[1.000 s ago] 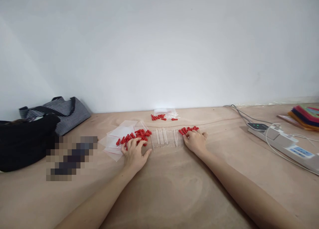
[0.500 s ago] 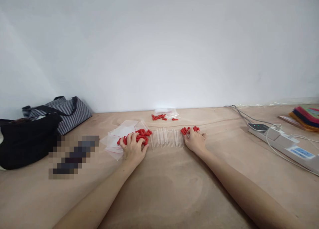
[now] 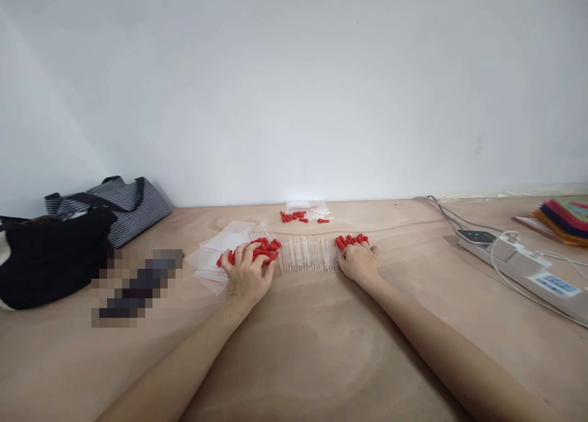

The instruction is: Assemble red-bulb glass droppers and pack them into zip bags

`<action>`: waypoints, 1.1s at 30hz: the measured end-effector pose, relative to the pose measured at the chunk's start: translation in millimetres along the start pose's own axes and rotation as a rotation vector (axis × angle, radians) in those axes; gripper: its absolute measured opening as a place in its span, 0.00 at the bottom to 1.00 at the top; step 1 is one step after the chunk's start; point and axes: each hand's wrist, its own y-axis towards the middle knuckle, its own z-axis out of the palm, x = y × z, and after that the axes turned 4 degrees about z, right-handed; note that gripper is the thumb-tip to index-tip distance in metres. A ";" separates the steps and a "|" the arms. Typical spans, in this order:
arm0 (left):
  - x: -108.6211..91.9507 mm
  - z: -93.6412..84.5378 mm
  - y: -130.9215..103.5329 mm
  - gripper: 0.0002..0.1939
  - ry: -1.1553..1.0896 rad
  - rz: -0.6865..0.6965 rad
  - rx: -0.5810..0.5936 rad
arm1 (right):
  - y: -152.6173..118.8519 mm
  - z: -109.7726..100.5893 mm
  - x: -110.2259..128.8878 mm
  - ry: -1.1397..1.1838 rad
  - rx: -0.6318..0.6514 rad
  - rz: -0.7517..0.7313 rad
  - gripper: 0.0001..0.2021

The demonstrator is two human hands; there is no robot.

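Note:
My left hand (image 3: pixel 248 274) rests with spread, bent fingers over a heap of red rubber bulbs (image 3: pixel 263 247), which lies on clear zip bags (image 3: pixel 212 250). One bulb lies close to its thumb and index finger. Farther right, my right hand (image 3: pixel 359 262) is curled in at the near ends of several red bulbs (image 3: pixel 351 241) lined up side by side. Its fingertips are hidden, so what they hold cannot be seen. Between my hands lies a row of thin clear tubes (image 3: pixel 305 254), like dropper pipettes, side by side and pointing away from me.
Behind the row, loose red bulbs (image 3: pixel 293 216) and a clear bag (image 3: pixel 305 206) with thin tubes lie near the wall. A striped bag (image 3: pixel 138 211) and a black bag (image 3: pixel 55 256) stand left. At right are a power strip (image 3: pixel 537 275) with cables and stacked coloured cloths (image 3: pixel 563 220).
My right fingers have drawn slightly toward me and curled in, showing more of the bulb row. My left hand stays on the heap, and a bulb by its thumb has shifted slightly.

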 end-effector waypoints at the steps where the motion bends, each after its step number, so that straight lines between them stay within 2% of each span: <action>1: -3.4 -3.3 -0.6 0.05 -0.052 0.022 -0.015 | 0.8 0.5 1.6 -0.016 0.009 0.002 0.14; 3: -11.6 -10.1 -2.7 0.05 -0.180 0.115 0.003 | 2.5 2.1 4.8 -0.036 0.017 0.005 0.13; 6: -23.5 -16.9 -7.3 0.05 -0.352 0.274 0.108 | 4.4 4.0 8.4 -0.031 0.025 0.011 0.12; 8: -27.9 -17.4 -10.0 0.06 -0.419 0.313 0.166 | 5.3 3.0 8.8 -0.020 0.028 0.016 0.12; 12: -27.3 -14.4 -11.9 0.05 -0.469 0.279 0.232 | 4.3 -4.1 2.8 0.012 0.005 0.000 0.13; 14: -25.1 -14.5 -11.4 0.04 -0.476 0.257 0.247 | -0.3 -8.3 -3.3 0.059 -0.023 -0.068 0.14; 18: -21.5 -19.4 -9.6 0.04 -0.477 0.259 0.242 | -21.5 -15.2 -17.4 0.189 -0.077 -0.367 0.12; 20: -20.4 -21.8 -9.1 0.03 -0.471 0.275 0.228 | -34.6 -17.6 -23.6 0.234 -0.056 -0.523 0.10; 22: -19.7 -23.0 -9.2 0.02 -0.468 0.294 0.216 | -45.0 -19.5 -28.1 0.258 -0.033 -0.616 0.09; 28: -21.8 -21.7 -12.1 0.04 -0.454 0.338 0.252 | -53.7 -21.8 -28.9 0.270 -0.001 -0.679 0.07; 33: -23.7 -17.3 -14.8 0.06 -0.461 0.326 0.266 | -53.7 -16.6 -20.1 0.298 -0.013 -0.585 0.10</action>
